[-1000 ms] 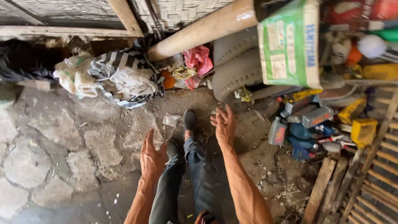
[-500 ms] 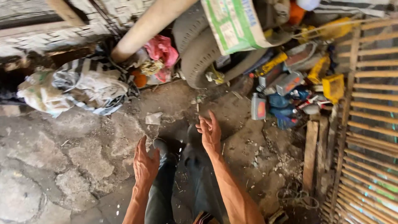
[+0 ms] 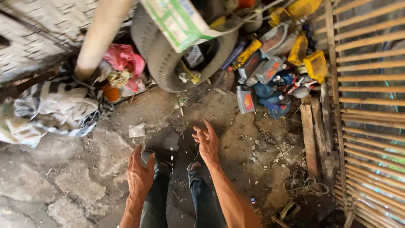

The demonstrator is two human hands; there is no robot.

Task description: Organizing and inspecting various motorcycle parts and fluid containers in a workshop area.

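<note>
the left hand [image 3: 139, 175] is seen held out above the left knee, fingers loosely spread and nothing gripped in it. the right hand [image 3: 206, 141] is raised a little further forward, palm turned inward, fingers curled slightly apart, and nothing is held by it either. both are poised over a cracked concrete floor [image 3: 63, 181], with the person's dark trousers [image 3: 202, 202] and a shoe [image 3: 152, 158] seen below them. nearest to the right hand, a grey oil bottle [image 3: 245, 100] is stood upright on the floor, just beside a heap of blue and yellow containers [image 3: 274, 90]. behind these a worn tyre [image 3: 168, 63] is leaned, with a green and white sack [image 3: 177, 21] laid over it. a scrap of white paper [image 3: 137, 130] is left lying ahead of the left hand. a bamboo slat fence [image 3: 371, 105] is set along the right side.
</note>
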